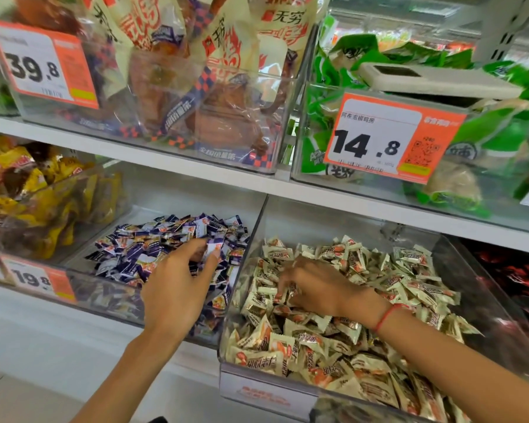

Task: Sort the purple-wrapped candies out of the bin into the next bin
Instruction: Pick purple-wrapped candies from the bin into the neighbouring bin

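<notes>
A clear bin [258,221] on the lower shelf holds a heap of cream-wrapped candies [342,340]. The bin [83,251] to its left is filled with purple-wrapped candies [153,242]. My left hand [180,285] reaches over the purple pile near the wall between the two bins, and its thumb and fingertips pinch one purple-and-white candy [213,249]. My right hand [315,288], with a red string at the wrist, is inside the cream bin. Its fingers curl down into the pile around a candy [280,297] whose wrapper colour I cannot make out.
A bin of yellow snack packs [28,190] stands at the far left, and dark red packs [513,276] lie at the far right. The upper shelf [257,181] overhangs the bins with orange price tags [391,135] and bagged snacks above.
</notes>
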The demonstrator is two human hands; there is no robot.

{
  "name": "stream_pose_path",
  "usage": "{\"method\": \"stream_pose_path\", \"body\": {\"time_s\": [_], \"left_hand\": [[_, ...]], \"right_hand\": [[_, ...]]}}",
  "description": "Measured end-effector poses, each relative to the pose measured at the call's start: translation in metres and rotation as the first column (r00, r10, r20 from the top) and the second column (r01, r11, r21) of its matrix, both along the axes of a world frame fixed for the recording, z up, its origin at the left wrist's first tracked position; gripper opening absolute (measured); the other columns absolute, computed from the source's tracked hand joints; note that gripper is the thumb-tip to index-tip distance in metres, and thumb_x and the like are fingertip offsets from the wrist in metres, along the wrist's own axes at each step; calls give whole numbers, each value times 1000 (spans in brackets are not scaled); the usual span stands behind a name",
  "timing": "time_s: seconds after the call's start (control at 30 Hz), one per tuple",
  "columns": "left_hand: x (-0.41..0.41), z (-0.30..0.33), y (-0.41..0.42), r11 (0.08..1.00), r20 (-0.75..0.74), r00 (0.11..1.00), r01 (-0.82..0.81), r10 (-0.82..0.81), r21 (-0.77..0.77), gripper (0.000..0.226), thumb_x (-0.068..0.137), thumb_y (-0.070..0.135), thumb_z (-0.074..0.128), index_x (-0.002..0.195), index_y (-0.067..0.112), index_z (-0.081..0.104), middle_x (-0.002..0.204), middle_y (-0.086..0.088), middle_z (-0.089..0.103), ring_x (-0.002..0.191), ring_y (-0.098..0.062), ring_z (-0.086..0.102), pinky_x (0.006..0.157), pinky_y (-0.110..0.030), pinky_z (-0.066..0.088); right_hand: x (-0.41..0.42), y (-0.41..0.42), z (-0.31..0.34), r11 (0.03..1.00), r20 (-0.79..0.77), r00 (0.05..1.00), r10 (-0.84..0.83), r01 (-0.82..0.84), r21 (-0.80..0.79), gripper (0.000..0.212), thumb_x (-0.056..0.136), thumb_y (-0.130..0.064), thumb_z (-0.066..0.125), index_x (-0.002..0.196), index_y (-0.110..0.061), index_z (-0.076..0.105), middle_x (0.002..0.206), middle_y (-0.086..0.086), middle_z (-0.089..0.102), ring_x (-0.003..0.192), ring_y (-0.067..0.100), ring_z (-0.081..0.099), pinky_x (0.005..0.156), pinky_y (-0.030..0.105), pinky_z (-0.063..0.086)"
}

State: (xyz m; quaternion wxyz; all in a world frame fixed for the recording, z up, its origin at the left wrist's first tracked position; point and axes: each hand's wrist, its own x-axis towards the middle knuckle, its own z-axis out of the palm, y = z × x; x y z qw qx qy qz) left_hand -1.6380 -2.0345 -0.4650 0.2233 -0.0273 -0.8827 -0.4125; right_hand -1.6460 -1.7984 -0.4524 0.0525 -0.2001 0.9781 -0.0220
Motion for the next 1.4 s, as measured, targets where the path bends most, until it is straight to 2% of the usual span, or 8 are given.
{"method": "stream_pose_path", "body": {"time_s": [0.13, 0.3, 0.5, 0.7, 0.9, 1.07, 1.23, 1.4], "left_hand": [[2, 0, 0, 1000, 0, 1000, 5, -5, 16, 24, 92, 39, 57, 108, 25, 67, 95, 9, 69, 82, -14, 61, 67, -32, 51], [3, 2, 0, 1000, 14, 1000, -8, 8, -8, 24, 91, 38, 58, 109, 24, 67, 97, 7, 70, 87, -19, 65, 67, -32, 51], [2, 1, 0, 1000, 17, 1000, -1, 2, -24, 24, 92, 36, 59, 110, 23, 66, 99, 6, 70, 79, -12, 58, 62, -26, 42], [4, 8, -3, 997, -83, 994, 67, -69, -23, 39, 93, 41, 53, 129, 28, 57, 128, 10, 57, 120, -11, 47, 86, -26, 40], [19, 34, 28, 932, -110, 927, 363, -359, 13, 48, 87, 57, 41, 130, 38, 52, 123, 26, 46, 117, 10, 35, 97, -17, 28], [15, 27, 26, 872, -154, 921, 389, -358, 299, 24, 87, 28, 65, 108, 41, 66, 104, 26, 66, 98, 5, 60, 84, -14, 47], [1, 16, 1, 889, -173, 976, 191, -129, 417, 17, 89, 21, 66, 102, 30, 68, 94, 12, 69, 81, -11, 66, 63, -16, 49], [-8, -2, -11, 977, -59, 998, 40, -28, 210, 19, 90, 25, 64, 102, 40, 63, 100, 13, 63, 74, 7, 55, 64, -35, 55]], "right_hand": [[-10, 13, -4, 997, -201, 979, 31, -15, 81, 28, 87, -7, 61, 104, -29, 65, 122, -7, 57, 122, 14, 43, 101, 39, 44], [-16, 2, -6, 982, 9, 998, -64, 62, 179, 38, 85, -42, 66, 121, -30, 64, 149, -1, 37, 144, 23, 13, 120, 46, 12], [-26, -5, -8, 979, 7, 999, -38, 35, 203, 32, 88, -41, 64, 108, -18, 68, 138, 7, 50, 142, 28, 24, 118, 44, 17], [-14, 15, 20, 984, 119, 987, -112, 127, -128, 28, 97, -43, 50, 103, -22, 67, 122, 5, 54, 118, 18, 45, 103, 42, 36], [13, -17, 59, 703, 323, 945, -47, 261, -662, 28, 102, -35, 36, 106, -29, 64, 80, -28, 62, 75, -14, 54, 70, 8, 39], [17, -35, 58, 615, 323, 945, 48, 227, -755, 38, 99, -41, 40, 110, -16, 67, 102, -3, 69, 88, 2, 61, 83, 20, 48], [4, -1, 43, 968, 158, 984, -77, 112, -226, 15, 95, -30, 59, 103, -24, 69, 105, -22, 62, 90, -11, 54, 94, 28, 45], [-8, 7, 17, 985, 94, 993, -69, 53, 167, 27, 87, -36, 67, 113, -32, 67, 128, -11, 54, 133, 18, 36, 117, 42, 21]]}}
